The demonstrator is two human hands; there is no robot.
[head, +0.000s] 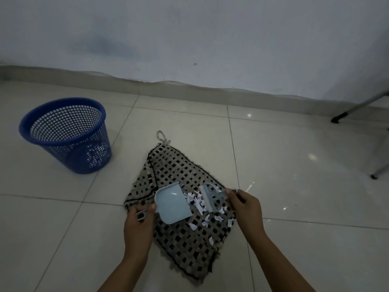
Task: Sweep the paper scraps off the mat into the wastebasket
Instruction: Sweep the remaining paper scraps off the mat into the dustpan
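Observation:
A checked black-and-beige mat [181, 245] lies on the tiled floor. White paper scraps [199, 202] are scattered on its right half, most of them bunched between the two tools. My left hand [140, 222] grips the handle of a pale blue dustpan [171, 202] that rests on the mat, its mouth facing the scraps. My right hand [247, 207] holds a small pale blue brush [210, 197], bristles down on the mat to the right of the pile. The blue mesh wastebasket [67, 133] stands upright on the floor, far left of the mat.
A white wall and skirting run along the back. Metal legs with black feet [336, 119] stand at the far right. A cord loop [161, 135] sticks out from the mat's far corner.

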